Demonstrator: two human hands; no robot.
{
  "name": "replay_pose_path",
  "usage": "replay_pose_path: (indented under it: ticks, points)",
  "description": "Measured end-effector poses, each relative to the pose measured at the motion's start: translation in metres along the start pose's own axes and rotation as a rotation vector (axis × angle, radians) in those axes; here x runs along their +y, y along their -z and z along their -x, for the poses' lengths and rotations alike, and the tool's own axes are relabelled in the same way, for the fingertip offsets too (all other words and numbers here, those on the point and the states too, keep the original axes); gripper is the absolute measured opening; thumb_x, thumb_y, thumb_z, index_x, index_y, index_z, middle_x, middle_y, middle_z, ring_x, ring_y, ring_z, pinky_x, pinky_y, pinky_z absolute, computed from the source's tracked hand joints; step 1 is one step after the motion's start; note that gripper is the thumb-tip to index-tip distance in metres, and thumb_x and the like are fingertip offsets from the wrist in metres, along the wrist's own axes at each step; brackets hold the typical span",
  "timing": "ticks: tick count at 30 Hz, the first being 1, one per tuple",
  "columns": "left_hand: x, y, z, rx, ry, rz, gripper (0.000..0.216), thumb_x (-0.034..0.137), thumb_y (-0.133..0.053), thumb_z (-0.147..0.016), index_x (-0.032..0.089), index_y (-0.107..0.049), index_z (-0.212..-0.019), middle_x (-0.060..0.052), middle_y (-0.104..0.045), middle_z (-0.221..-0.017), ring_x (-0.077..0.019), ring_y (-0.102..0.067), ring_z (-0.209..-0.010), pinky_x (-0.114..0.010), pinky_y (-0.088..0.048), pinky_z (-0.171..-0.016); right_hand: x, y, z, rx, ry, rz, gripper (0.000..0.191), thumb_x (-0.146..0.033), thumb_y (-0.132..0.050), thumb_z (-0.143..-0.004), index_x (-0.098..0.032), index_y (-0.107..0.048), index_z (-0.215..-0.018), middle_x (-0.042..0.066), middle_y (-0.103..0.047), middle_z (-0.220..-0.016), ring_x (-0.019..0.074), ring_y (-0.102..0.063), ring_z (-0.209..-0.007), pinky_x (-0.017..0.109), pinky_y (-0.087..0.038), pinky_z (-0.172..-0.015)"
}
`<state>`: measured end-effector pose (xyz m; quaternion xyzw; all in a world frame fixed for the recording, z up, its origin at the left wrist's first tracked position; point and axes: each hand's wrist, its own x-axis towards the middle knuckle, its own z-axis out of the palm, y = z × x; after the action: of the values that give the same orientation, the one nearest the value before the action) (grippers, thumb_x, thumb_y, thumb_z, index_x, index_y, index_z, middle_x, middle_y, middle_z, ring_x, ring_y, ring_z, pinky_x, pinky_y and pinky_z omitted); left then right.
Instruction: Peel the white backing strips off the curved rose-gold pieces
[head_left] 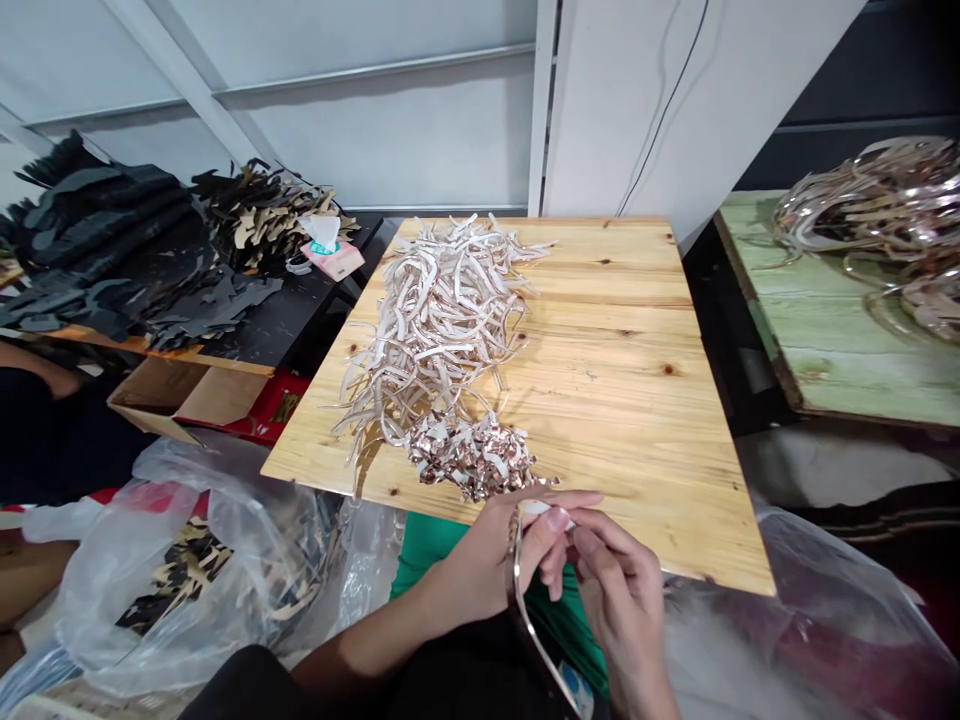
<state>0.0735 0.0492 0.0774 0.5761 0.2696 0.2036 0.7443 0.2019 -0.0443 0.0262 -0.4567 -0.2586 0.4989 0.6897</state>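
My left hand (502, 555) pinches the top end of a thin curved strip (525, 610) with a shiny rose-gold face; the strip hangs down toward my lap. My right hand (619, 580) meets it at the same end, fingers closed on the strip's tip by the near edge of the wooden board (622, 400). Just beyond my hands lies a small heap of shiny rose-gold scraps (472, 458). Behind that, a large pile of pale curved strips (439, 320) covers the board's left half.
Clear plastic bags (202, 560) with dark and tan cut pieces sit at lower left. Black cut pieces (112, 250) and a tissue pack (330, 250) lie on the left bench. A green board (832, 330) at right carries shiny strips (885, 200). A cardboard box (187, 395) stands below.
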Motion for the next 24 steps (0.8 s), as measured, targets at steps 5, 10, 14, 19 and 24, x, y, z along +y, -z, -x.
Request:
replay_pose_path:
  ticks: [5,10,14,19,24]
  points:
    - [-0.001,0.005,0.001,-0.043,0.045,-0.015,0.059,0.056,-0.051,-0.119,0.012,-0.074,-0.153,0.002,-0.054,-0.071,-0.0126,-0.061,-0.063,-0.025,-0.052,-0.065,0.002,0.004,0.002,-0.012,-0.004,0.009,0.02,-0.028,-0.071,-0.11,-0.025,-0.091,-0.115,0.003,-0.078,-0.068,0.0162,-0.065,-0.048,0.024,-0.054,-0.045]
    - [0.001,0.002,0.0,-0.039,0.044,0.015,0.059,0.056,-0.052,-0.119,0.013,-0.073,-0.155,0.003,-0.051,-0.071,-0.0111,-0.056,-0.061,-0.024,-0.049,-0.063,0.008,0.004,0.004,0.043,0.026,0.002,0.022,-0.028,-0.069,-0.11,-0.029,-0.09,-0.116,0.001,-0.078,-0.069,0.0157,-0.064,-0.047,0.024,-0.054,-0.046]
    - [0.0,0.001,-0.001,-0.016,0.054,0.02,0.061,0.057,-0.053,-0.118,0.013,-0.073,-0.154,0.004,-0.05,-0.069,-0.0113,-0.054,-0.06,-0.024,-0.049,-0.063,0.01,0.002,0.004,0.083,0.02,0.022,0.023,-0.024,-0.068,-0.108,-0.026,-0.09,-0.112,0.002,-0.078,-0.069,0.0168,-0.068,-0.051,0.025,-0.058,-0.052]
    - [-0.008,0.007,0.001,-0.005,0.058,0.043,0.067,0.063,-0.052,-0.116,0.011,-0.073,-0.153,0.003,-0.05,-0.068,-0.0157,-0.064,-0.062,-0.026,-0.053,-0.063,0.004,-0.002,0.0,0.029,0.022,0.032,0.026,-0.035,-0.067,-0.109,-0.024,-0.091,-0.115,0.005,-0.078,-0.072,0.0193,-0.067,-0.052,0.025,-0.053,-0.042]
    - [-0.015,0.009,0.002,-0.035,0.098,0.167,0.075,0.071,-0.053,-0.113,0.011,-0.072,-0.154,0.002,-0.052,-0.07,-0.0164,-0.065,-0.063,-0.028,-0.055,-0.066,-0.012,-0.014,-0.004,0.009,0.044,0.123,0.018,-0.029,-0.074,-0.109,-0.024,-0.091,-0.113,0.002,-0.078,-0.069,0.0144,-0.066,-0.047,0.02,-0.055,-0.042]
